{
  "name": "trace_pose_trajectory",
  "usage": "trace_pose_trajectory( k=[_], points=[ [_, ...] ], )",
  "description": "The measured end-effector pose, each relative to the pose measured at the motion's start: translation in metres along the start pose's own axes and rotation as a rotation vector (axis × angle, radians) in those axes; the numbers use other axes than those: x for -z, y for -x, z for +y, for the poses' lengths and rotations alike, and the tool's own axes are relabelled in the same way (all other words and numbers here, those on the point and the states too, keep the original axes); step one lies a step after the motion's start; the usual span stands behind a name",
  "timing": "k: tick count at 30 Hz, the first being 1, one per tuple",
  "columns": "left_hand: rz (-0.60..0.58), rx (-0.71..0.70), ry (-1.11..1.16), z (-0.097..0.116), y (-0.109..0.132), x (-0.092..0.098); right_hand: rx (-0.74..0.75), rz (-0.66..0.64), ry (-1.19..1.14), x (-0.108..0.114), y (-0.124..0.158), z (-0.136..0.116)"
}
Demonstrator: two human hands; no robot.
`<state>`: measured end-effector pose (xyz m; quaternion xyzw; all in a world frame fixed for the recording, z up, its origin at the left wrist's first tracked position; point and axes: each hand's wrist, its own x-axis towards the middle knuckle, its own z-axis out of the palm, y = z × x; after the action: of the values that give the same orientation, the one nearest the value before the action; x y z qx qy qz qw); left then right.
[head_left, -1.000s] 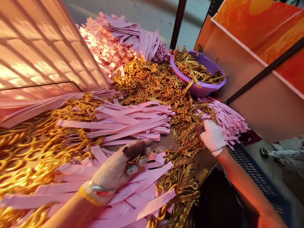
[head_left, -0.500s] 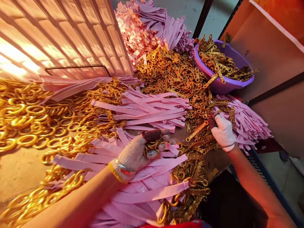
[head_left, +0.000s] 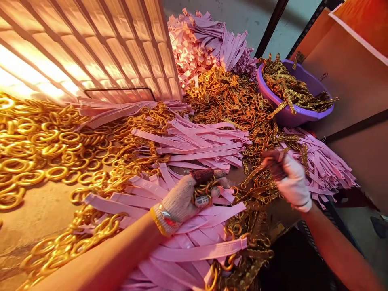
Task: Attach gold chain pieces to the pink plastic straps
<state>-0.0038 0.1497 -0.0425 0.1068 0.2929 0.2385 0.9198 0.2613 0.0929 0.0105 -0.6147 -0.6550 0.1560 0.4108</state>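
Observation:
My left hand (head_left: 184,198), in a knit glove with a yellow cuff and dark-wrapped fingers, is curled around several small gold rings (head_left: 207,186). It is just above a fan of pink fabric straps (head_left: 194,230). On the right, my right hand (head_left: 287,173), in a white glove with dark-wrapped fingertips, is blurred. Its fingers are drawn together over a heap of flat gold chain pieces (head_left: 257,186); what they hold, if anything, I cannot make out.
Large gold rings (head_left: 57,173) cover the left side of the table. A purple basin (head_left: 298,115) full of gold chain pieces stands at the back right. More pink straps (head_left: 233,44) are piled at the back, beside a bright ribbed panel (head_left: 121,48).
The view has shifted, so the scene sits farther right. My right hand has moved and is more blurred; the orange-gold strip near its fingertips no longer shows clearly. My left hand still holds the rings.

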Motion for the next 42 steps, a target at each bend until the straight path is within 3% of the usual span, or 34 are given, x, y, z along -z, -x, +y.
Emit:
trace_pose_trajectory(
  k=[2,4,6,9,12,16,20,27,31,33,36,38,42],
  points=[
    [0.011,0.004,-0.011,-0.001,-0.002,-0.001,0.125,-0.296,0.092,-0.024,0.001,-0.016],
    [0.017,-0.009,-0.036,-0.004,-0.003,0.0,0.246,-0.494,0.151,-0.047,-0.002,-0.027],
    [-0.002,-0.067,-0.086,-0.009,-0.004,0.004,0.312,-0.618,0.197,-0.066,-0.008,-0.036],
    [-0.05,-0.19,-0.222,-0.013,-0.003,0.012,0.314,-0.67,0.194,-0.08,-0.013,-0.043],
    [-0.054,-0.232,-0.307,-0.013,-0.002,0.016,0.12,-0.605,-0.072,-0.081,-0.012,-0.046],
    [0.001,-0.077,-0.107,-0.01,-0.002,0.008,-0.271,-0.429,-0.482,-0.074,-0.009,-0.043],
    [-0.066,-0.08,-0.095,-0.01,-0.002,-0.001,-0.438,-0.355,-0.629,-0.073,-0.006,-0.043],
    [-0.039,-0.086,-0.352,-0.003,0.005,-0.013,-0.44,-0.239,-0.714,-0.082,-0.006,-0.043],
    [0.176,-0.414,-0.666,0.009,0.016,-0.021,-0.619,-0.233,-0.814,-0.079,-0.014,-0.039],
    [0.167,-0.464,-0.706,0.013,0.018,-0.018,-0.656,-0.214,-0.839,-0.076,-0.018,-0.039],
    [-0.007,-0.236,-0.504,0.01,0.014,-0.006,-0.632,-0.186,-0.876,-0.075,-0.019,-0.042],
    [-0.048,-0.12,-0.276,0.003,0.008,0.002,-0.601,-0.17,-0.925,-0.076,-0.017,-0.045],
    [-0.069,-0.122,-0.112,-0.01,0.0,0.001,-0.42,-0.082,-0.906,-0.085,-0.011,-0.046]
  ],
)
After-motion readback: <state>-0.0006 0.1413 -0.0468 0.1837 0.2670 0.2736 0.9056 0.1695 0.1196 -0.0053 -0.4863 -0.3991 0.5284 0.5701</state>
